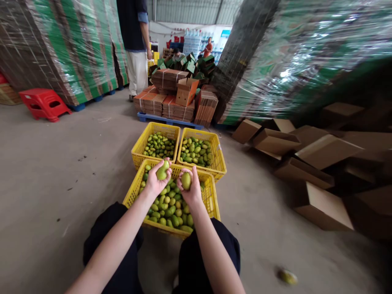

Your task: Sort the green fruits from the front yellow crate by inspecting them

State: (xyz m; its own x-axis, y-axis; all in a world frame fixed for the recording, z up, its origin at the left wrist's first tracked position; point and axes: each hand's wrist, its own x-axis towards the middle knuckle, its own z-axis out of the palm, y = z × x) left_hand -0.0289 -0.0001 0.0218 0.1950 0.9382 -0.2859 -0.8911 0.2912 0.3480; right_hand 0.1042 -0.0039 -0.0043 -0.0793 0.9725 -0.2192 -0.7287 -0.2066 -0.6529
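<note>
Green fruit fills a yellow crate (216, 200) between my knees. Above its left part, my left hand (157, 178) is wrapped round green fruit (162, 171); whether this is one piece or two is hard to tell. My right hand (190, 187) holds a single oval green fruit (185, 180) over the crate's far right part. Just beyond stand two more yellow crates side by side, the left one (136, 148) with smaller-looking green fruit and the right one (219, 157) with larger green and yellowish fruit.
Open cardboard boxes (321, 204) lie along the right. One fruit (288, 276) is on the floor at lower right. A red stool (45, 102) stands at left. Flattened cartons (179, 107) sit on a blue pallet ahead, near a standing person (136, 45). Wrapped stacks rise on both sides.
</note>
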